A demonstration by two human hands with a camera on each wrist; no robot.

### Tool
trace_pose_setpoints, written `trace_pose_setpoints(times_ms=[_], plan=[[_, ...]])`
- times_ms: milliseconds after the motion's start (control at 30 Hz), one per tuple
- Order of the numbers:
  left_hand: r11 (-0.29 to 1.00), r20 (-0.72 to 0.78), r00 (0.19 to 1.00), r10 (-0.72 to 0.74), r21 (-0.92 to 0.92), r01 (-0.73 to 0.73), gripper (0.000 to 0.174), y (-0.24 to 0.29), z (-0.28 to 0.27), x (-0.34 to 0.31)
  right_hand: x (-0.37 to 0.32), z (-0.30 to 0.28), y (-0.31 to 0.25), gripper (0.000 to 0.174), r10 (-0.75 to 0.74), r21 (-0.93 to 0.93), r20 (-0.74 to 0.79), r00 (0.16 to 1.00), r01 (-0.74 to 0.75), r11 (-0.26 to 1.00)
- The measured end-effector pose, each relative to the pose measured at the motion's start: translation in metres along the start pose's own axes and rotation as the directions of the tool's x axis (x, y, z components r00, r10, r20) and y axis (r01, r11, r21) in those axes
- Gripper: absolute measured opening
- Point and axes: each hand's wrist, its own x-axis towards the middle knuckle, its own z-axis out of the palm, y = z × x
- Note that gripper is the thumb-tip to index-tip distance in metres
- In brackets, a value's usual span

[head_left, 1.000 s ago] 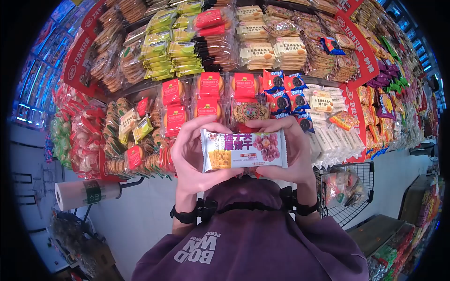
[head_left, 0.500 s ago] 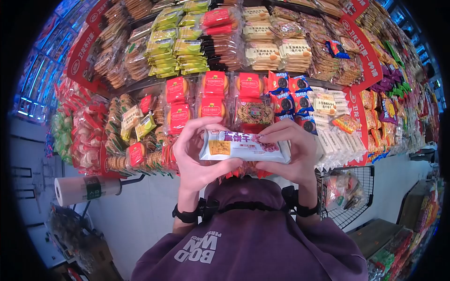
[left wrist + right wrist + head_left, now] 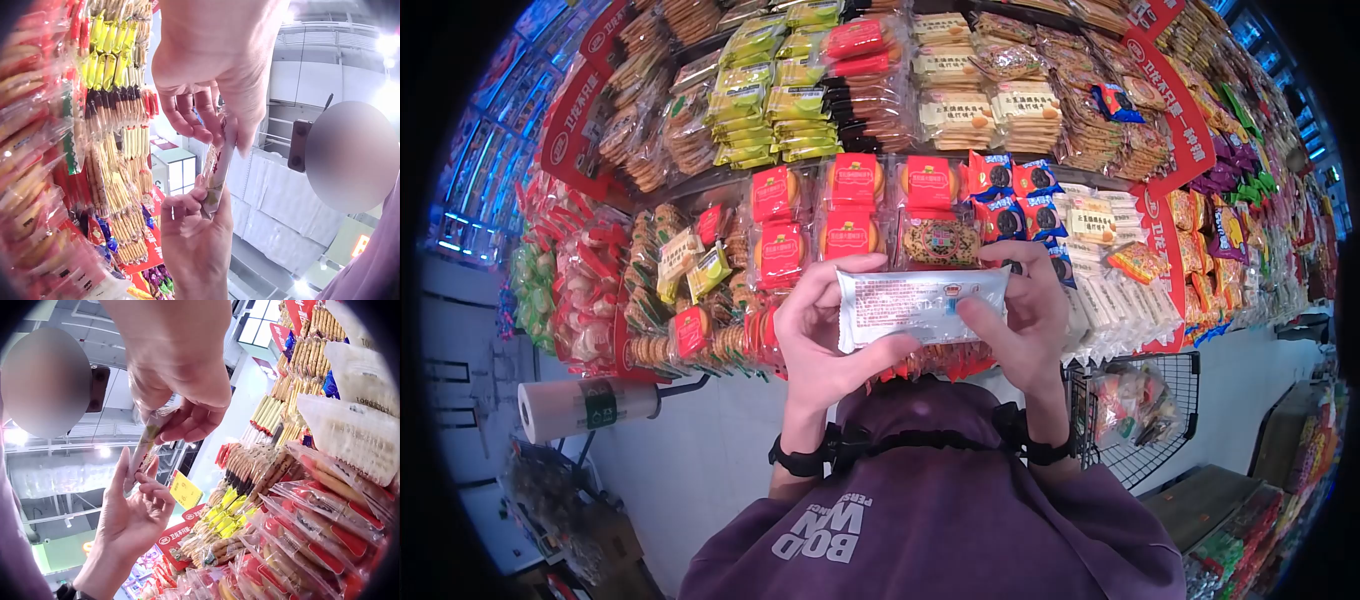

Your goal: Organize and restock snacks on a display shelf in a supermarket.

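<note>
Between both hands is a white snack packet (image 3: 900,305), its back with small red print facing the head camera. The left hand (image 3: 812,330) pinches its left end, thumb across the lower front and fingers behind the upper edge. At the packet's right part, the right hand (image 3: 1028,320) grips with its thumb on the printed face and fingers behind. In the left wrist view the packet (image 3: 219,165) is seen edge-on, with the left hand (image 3: 209,69) above and the right hand (image 3: 197,244) below. The right wrist view also shows the packet (image 3: 145,447) edge-on between the hands.
Shelves of wrapped biscuits spread beyond the hands, with red-labelled packs (image 3: 852,180) and yellow packs (image 3: 745,95). A wire cart (image 3: 1165,450) holding a filled plastic bag stands at the right. A plastic bag roll (image 3: 565,408) hangs at the left.
The packet has turned over from its purple-lettered grape front to its printed back. The right thumb has moved from the lower edge onto the packet's face. Both hands still hold it.
</note>
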Motion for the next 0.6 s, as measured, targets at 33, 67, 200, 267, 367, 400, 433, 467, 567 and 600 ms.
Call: trace_pose_setpoints(times_ms=[33, 67, 200, 267, 367, 400, 433, 467, 567, 600], plan=[[1.0, 0.022, 1.0, 0.02, 0.003, -0.02, 0.064, 0.001, 0.0, 0.0, 0.0, 0.0, 0.0, 0.04, 0.015, 0.026, 0.005, 1.0, -0.015, 1.0], [1.0, 0.04, 0.999, 0.013, 0.005, -0.013, 0.065, 0.001, 0.001, 0.001, 0.0, -0.001, 0.001, 0.039, 0.03, 0.053, 0.011, 0.999, -0.031, 0.998], [1.0, 0.077, 0.997, -0.001, 0.016, 0.0, 0.07, -0.001, -0.001, 0.002, 0.0, -0.001, 0.0, 0.034, 0.033, 0.082, 0.014, 0.999, -0.034, 0.996], [1.0, 0.077, 0.997, -0.001, 0.027, -0.001, 0.072, -0.004, -0.004, 0.001, 0.001, -0.004, -0.001, 0.035, 0.058, 0.067, 0.046, 0.997, -0.061, 0.996], [0.999, 0.061, 0.998, -0.009, 0.033, 0.007, 0.072, -0.006, -0.005, 0.0, 0.003, -0.005, 0.0, 0.039, 0.067, 0.025, 0.08, 0.995, -0.069, 0.997], [1.0, 0.041, 0.999, -0.017, 0.022, 0.016, 0.072, -0.006, -0.004, 0.0, 0.004, -0.005, 0.001, 0.04, 0.065, 0.008, 0.089, 0.994, -0.066, 0.998], [1.0, 0.022, 0.999, -0.025, 0.011, 0.025, 0.071, -0.006, -0.003, 0.0, 0.006, -0.004, 0.003, 0.044, 0.001, -0.006, 0.113, 0.994, 0.0, 1.0], [1.0, 0.0, 1.0, -0.025, 0.006, 0.025, 0.072, -0.006, -0.003, 0.0, 0.008, -0.004, 0.005, 0.048, -0.064, -0.019, 0.137, 0.989, 0.067, 0.998], [1.0, -0.043, 0.999, -0.019, 0.003, 0.019, 0.073, -0.008, -0.002, 0.0, 0.009, -0.004, 0.01, 0.057, -0.15, -0.016, 0.174, 0.973, 0.156, 0.988], [1.0, -0.042, 0.999, -0.011, 0.01, 0.011, 0.073, -0.009, -0.003, 0.0, 0.009, -0.004, 0.011, 0.059, -0.162, -0.01, 0.179, 0.97, 0.167, 0.986]])
